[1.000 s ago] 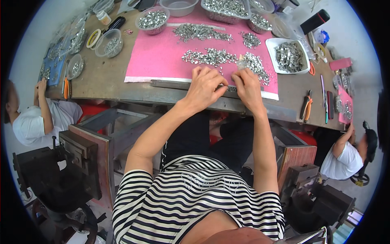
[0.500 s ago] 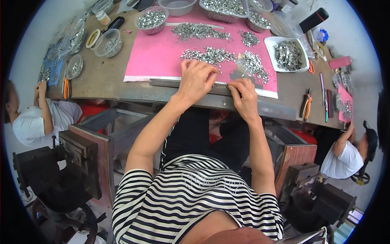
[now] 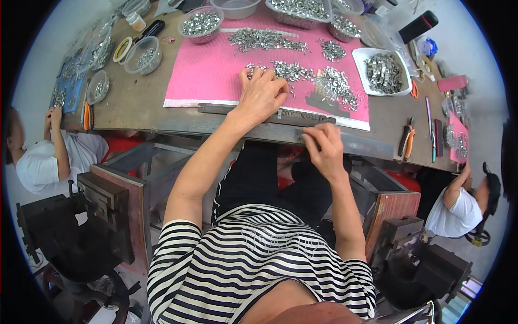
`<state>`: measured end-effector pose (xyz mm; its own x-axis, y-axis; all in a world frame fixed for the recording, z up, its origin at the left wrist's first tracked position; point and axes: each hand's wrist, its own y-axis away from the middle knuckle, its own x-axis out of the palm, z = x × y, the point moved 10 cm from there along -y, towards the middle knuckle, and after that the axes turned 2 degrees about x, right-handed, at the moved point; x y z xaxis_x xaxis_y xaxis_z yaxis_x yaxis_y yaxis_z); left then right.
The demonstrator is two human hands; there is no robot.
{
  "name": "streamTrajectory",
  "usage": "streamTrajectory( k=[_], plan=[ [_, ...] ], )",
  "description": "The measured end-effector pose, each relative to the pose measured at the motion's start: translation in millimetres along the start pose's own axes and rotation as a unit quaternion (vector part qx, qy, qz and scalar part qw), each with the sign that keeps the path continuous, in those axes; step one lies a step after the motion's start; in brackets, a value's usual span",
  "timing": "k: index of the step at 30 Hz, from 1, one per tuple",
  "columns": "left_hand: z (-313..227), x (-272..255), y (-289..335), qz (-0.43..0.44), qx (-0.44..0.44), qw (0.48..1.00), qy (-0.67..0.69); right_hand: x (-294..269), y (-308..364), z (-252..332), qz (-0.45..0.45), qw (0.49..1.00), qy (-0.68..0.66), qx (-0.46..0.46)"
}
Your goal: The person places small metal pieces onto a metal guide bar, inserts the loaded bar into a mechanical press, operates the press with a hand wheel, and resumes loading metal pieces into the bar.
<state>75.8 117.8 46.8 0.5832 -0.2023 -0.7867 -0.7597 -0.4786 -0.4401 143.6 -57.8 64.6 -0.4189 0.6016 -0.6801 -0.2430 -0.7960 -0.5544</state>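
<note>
My left hand reaches over the pink mat, fingers bent and spread, the tips at a pile of small shiny metal pieces. Between my hands, along the front of the mat, lies a dark metal bar with a row of small pieces set in it. Below the bar's right end, my right hand is at the bench's metal front edge. Its thumb and forefinger are drawn together; whatever they hold is too small to make out.
More loose metal pieces lie on the mat. Tubs of pieces stand behind, a white tray at right. Pliers lie beyond it. Two people work at the sides, near presses.
My right hand has moved off the bar, down toward the bench edge, uncovering the bar's right end. My left hand has shifted slightly left, fingers now more extended at the pile.
</note>
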Motion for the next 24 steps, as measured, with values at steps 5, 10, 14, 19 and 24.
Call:
streamTrajectory(
  k=[5,10,14,19,24],
  plan=[
    [-7,3,-2,0.000,0.000,0.999,-0.039,17,10,3,0.029,0.999,0.030,-0.007],
    [-13,1,-1,-0.009,0.018,0.997,-0.074,18,9,14,0.028,0.997,0.060,-0.047],
    [-36,-7,6,-0.022,0.051,0.998,0.031,19,10,14,0.029,0.997,0.056,-0.051],
    [-59,-2,20,-0.043,0.081,0.992,0.089,18,10,15,0.032,0.997,0.056,-0.049],
    [-58,8,24,-0.045,0.066,0.994,0.080,19,10,11,0.043,0.998,0.030,-0.034]
  ],
)
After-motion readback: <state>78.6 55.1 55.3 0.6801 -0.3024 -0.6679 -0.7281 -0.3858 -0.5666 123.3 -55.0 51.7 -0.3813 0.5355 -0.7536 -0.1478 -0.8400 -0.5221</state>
